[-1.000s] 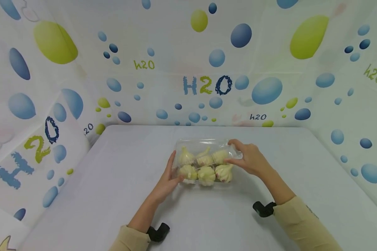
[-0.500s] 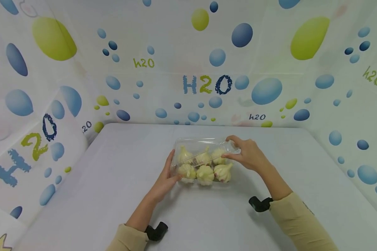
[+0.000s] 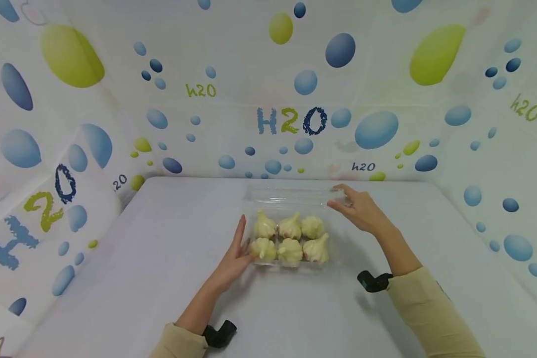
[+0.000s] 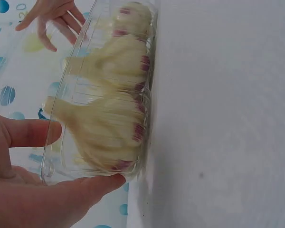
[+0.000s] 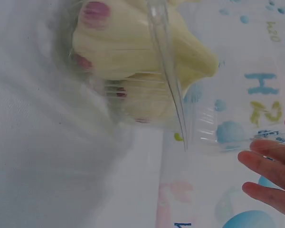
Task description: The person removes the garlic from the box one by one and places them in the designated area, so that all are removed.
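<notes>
A clear plastic clamshell container [image 3: 277, 265] sits on the table with its lid [image 3: 291, 195] raised at the far side. Several pale garlic bulbs [image 3: 290, 251] with purple patches lie inside in two rows. My left hand [image 3: 231, 261] holds the container's left end; in the left wrist view its thumb [image 4: 38, 133] lies at the rim and a finger [image 4: 97, 186] runs along the side wall. My right hand [image 3: 362, 211] is at the lid's right end, the lid's edge between thumb and fingers. In the right wrist view those fingers [image 5: 270, 171] are fairly straight and partly cut off.
A white table [image 3: 161, 238] spreads around the container. Behind it hangs a white backdrop [image 3: 246, 49] with blue and green dots and "H2O" lettering. Black wrist-worn devices [image 3: 221, 334] show by both sleeves.
The lid has swung up and away from over the garlic bulbs, so they now show uncovered. My right hand has moved slightly away with it; my left hand stays at the left end.
</notes>
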The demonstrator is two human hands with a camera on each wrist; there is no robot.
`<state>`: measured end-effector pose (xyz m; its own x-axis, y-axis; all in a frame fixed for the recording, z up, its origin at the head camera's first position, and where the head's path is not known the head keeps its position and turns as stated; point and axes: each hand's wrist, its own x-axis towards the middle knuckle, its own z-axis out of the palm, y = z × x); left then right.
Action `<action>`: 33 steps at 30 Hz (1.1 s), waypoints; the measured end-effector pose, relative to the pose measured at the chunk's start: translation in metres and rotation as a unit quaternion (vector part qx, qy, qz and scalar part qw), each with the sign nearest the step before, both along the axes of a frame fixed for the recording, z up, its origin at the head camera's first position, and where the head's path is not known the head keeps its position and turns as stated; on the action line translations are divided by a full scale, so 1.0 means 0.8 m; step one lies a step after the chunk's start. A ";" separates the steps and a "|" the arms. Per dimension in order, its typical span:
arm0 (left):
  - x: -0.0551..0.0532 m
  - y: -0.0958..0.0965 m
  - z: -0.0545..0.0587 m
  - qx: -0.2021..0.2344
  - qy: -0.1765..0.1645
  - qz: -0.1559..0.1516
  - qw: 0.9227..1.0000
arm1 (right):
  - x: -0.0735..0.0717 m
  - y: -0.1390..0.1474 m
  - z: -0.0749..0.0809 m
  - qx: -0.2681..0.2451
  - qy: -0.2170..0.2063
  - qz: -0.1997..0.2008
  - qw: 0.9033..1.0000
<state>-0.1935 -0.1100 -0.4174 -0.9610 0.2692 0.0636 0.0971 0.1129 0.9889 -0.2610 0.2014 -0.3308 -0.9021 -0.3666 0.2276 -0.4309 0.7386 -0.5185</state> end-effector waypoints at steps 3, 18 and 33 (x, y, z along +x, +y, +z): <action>0.000 0.001 -0.001 -0.010 -0.005 -0.004 1.000 | -0.005 0.001 0.000 -0.012 -0.005 -0.009 1.000; -0.003 0.004 0.004 -0.027 0.006 -0.018 0.999 | -0.030 -0.003 0.013 -0.056 -0.043 -0.035 0.997; -0.005 0.003 0.007 -0.072 0.029 -0.019 0.997 | -0.048 -0.004 -0.026 -0.131 0.009 -0.007 0.991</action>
<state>-0.1975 -0.1077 -0.4117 -0.9455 0.3166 0.0768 0.1606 0.2481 0.9553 -0.2994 0.1984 -0.3519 -0.9015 -0.2801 0.3300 -0.4329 0.5861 -0.6849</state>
